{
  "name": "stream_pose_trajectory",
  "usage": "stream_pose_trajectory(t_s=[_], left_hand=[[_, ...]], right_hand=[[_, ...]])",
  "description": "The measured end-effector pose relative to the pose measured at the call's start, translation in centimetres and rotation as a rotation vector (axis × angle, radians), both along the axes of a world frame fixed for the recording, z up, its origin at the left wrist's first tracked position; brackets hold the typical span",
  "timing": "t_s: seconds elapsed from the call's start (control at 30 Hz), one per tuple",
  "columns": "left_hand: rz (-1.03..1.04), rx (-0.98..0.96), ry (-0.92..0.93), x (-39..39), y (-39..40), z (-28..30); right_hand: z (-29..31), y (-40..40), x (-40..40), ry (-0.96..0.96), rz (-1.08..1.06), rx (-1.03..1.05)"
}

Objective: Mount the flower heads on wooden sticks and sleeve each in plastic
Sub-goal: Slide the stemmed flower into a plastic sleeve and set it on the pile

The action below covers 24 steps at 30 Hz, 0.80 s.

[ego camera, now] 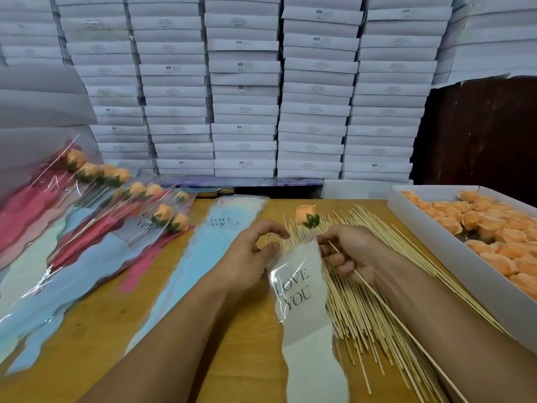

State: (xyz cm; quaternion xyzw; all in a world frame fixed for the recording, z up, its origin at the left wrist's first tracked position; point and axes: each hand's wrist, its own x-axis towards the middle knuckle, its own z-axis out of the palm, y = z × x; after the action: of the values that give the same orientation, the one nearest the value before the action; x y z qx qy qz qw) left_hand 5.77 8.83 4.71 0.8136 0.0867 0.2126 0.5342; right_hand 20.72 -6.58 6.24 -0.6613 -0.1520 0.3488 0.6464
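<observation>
Where fingers (334,258) pinch: thin stick (377,301)

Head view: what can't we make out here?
- Stick in the right hand: lower end cut off by the bottom edge.
- Sleeve mouth: the left hand covers one edge, so how wide it is open can't be told.
- Box labels: small print too small to read.
- Tray of flower heads: cut off by the right edge.
</observation>
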Motion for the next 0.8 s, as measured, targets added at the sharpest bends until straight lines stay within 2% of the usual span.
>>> stream_pose_trajectory(t_s=[0.23, 0.37, 0.8], left_hand=[[-0.018, 0.061, -0.027, 0.6, 0.5, -0.6], [-0.154, -0.11, -0.061, 0.5, 0.4, -0.5], [-0.582, -0.489, 0.046, -0.5, -0.1, 0.7]], right_hand=[[-0.1, -0.1, 0.3, 0.035, -0.018, 0.017], [0.9, -0.1, 1.2, 0.012, -0.061, 0.015], [3.0, 6.7, 7.3, -0.189, -0.331, -0.112]])
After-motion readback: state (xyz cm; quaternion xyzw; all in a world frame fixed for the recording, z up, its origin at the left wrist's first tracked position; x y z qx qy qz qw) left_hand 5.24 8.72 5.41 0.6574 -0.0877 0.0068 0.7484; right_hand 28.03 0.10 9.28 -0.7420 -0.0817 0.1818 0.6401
